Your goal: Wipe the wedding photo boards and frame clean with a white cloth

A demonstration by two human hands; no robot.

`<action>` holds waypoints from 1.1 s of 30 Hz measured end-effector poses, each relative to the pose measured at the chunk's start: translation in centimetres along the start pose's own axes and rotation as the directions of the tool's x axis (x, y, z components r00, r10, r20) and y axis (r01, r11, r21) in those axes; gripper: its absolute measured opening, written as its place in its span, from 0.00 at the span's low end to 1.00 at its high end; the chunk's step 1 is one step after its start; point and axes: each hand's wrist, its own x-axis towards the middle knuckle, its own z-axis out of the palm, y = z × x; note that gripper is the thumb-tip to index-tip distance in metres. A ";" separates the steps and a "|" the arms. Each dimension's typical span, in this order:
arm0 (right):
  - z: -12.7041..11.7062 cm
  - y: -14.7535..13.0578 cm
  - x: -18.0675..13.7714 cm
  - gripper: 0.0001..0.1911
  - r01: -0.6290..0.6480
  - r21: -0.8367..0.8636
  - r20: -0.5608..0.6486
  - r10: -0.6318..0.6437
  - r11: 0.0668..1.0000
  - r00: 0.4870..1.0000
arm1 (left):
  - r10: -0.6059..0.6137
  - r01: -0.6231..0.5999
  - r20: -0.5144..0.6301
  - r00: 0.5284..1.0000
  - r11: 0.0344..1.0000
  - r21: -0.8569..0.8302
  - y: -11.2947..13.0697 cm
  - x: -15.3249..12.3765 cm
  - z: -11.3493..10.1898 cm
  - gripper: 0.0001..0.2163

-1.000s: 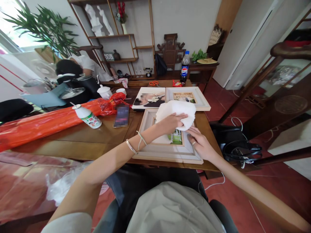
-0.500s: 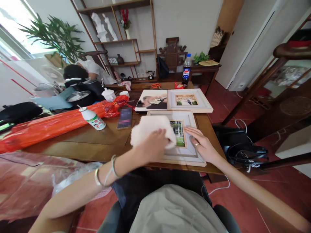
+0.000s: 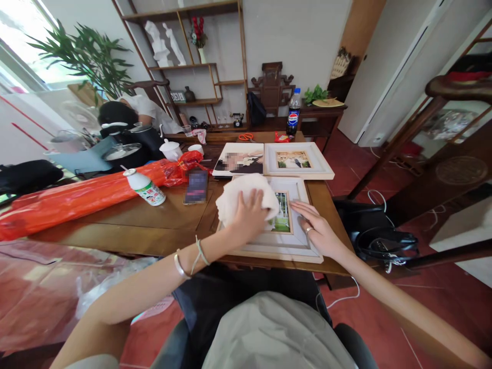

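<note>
A folded white cloth (image 3: 239,197) lies over the left part of a pale picture frame (image 3: 303,251) on the table's near edge. My left hand (image 3: 249,215) holds the cloth down on the frame, fingers bent over its top. Part of the framed photo (image 3: 282,215), with green grass in it, shows to the right of the cloth; the rest is covered. On the frame's right side rests my right hand (image 3: 317,228), fingers stretched out flat and a ring on one of them. Just behind are a second pale frame (image 3: 325,166) and a white-bordered photo panel (image 3: 238,159).
Left on the table are a phone (image 3: 196,187), a white bottle (image 3: 144,187) and a long red plastic-wrapped bundle (image 3: 84,197). Orange-handled scissors (image 3: 246,137) and a cola bottle (image 3: 293,113) stand farther back. A person (image 3: 148,110) sits at the far left. Black bags (image 3: 378,236) lie at right.
My left hand has shifted slightly away from me and to the right with the cloth, and its fingers show more clearly. My right hand has stayed on the frame.
</note>
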 end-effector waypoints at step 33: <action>-0.3 -0.5 0.1 0.27 -0.021 -0.007 0.027 0.021 1.000 0.999 | 0.208 -0.191 0.084 0.974 0.965 -0.179 2.0 -8.5 -3.1 0.12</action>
